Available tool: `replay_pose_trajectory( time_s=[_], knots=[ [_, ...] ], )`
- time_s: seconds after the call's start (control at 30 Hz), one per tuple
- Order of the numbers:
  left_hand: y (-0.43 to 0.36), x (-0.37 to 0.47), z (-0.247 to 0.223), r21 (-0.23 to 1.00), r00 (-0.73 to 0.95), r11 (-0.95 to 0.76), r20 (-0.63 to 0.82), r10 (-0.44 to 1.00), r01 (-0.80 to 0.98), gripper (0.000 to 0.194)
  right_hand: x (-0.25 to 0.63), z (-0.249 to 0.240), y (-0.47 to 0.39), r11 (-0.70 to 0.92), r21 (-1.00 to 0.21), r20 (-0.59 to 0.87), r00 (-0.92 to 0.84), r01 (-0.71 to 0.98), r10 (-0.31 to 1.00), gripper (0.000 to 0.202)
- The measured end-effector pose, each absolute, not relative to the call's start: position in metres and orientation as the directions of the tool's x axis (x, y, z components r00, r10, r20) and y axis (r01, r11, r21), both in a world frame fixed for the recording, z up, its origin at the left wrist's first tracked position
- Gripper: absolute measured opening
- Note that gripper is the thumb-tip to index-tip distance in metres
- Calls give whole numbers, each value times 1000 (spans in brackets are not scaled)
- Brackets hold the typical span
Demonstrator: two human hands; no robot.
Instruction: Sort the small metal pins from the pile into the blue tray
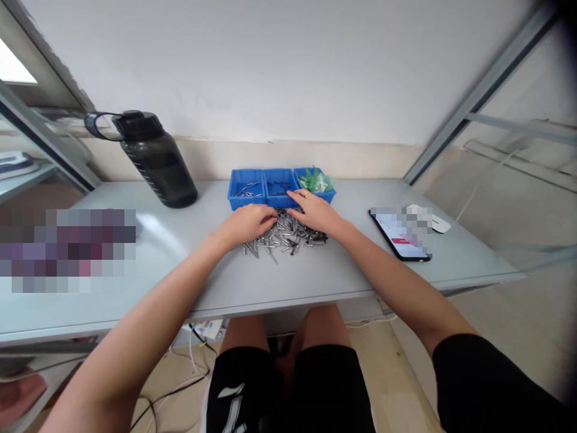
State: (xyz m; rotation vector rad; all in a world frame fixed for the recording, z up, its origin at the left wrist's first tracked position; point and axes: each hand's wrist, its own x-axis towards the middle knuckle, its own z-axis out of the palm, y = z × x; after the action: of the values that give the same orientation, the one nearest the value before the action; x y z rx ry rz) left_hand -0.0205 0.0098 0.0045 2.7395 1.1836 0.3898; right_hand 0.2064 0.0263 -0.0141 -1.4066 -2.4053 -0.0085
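A loose pile of small metal fasteners point(288, 231), silver pin-like ones and black screws, lies on the grey table. At the pile's left side is my left hand point(249, 224), its fingers curled together over the metal; whatever they pinch is hidden. My right hand point(315, 211) reaches over the pile's back right with thumb and forefinger apart, the forefinger at the front rim of the middle blue bin point(279, 200). Silver pieces lie in the left blue bin point(246, 203). Dark screws sit in the middle one, and green-and-white packets point(314, 181) fill the right one.
A dark water bottle point(157, 165) stands at the back left of the table point(279, 282). On the right lie a phone point(396, 234) and a white mouse point(439, 224). A blurred-out patch covers the far left. Metal frame posts rise at both ends, before a white wall.
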Motion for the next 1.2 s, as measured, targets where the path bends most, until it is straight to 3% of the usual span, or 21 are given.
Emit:
replay_pose_trajectory(
  time_s=[1.03,1.2],
  knots=[
    [10,-22,5,207,662,-676,143,736,707,31,206,-12,25,515,-251,272,-451,820,850,57],
    [11,-22,6,221,659,-675,153,737,704,31,205,-7,23,557,-274,374,-446,784,813,47]
  ],
)
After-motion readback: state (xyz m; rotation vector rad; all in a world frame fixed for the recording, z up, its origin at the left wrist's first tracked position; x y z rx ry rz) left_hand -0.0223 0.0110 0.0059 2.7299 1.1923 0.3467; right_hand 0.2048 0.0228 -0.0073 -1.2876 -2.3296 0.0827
